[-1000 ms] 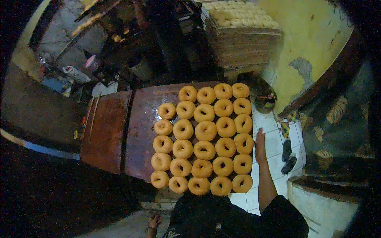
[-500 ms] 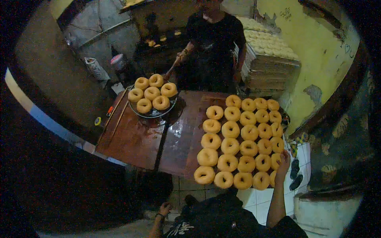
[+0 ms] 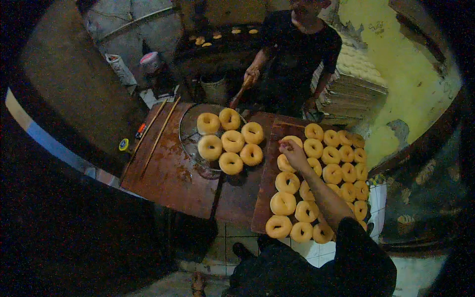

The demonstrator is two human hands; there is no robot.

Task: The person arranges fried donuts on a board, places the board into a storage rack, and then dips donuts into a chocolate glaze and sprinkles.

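My right hand (image 3: 293,151) reaches across a board (image 3: 261,210) of ring doughnuts to the doughnut (image 3: 293,140) at its far left corner. The fingers are bunched together over that doughnut's near side. Whether they grip it is hidden. My left hand (image 3: 198,282) hangs low by my side, away from the table, dim and blurred. To the left of the board, several pale golden doughnuts (image 3: 232,141) lie toward the right side of a round wire skimmer (image 3: 182,133), some of them past its rim. A co-worker's hand (image 3: 251,75) holds its wooden handle (image 3: 242,93).
Two thin sticks (image 3: 162,136) lie along the left of the wet brown table (image 3: 163,173), near a yellow tape roll (image 3: 123,144). The co-worker (image 3: 297,64) stands across it. Behind are stacked trays of pale dough (image 3: 351,94) and a pan with frying doughnuts (image 3: 217,37).
My right hand has moved from the board's right edge to its far left corner. My left hand is lower. The skimmer has shifted right and nearer, its doughnuts now toward its right side.
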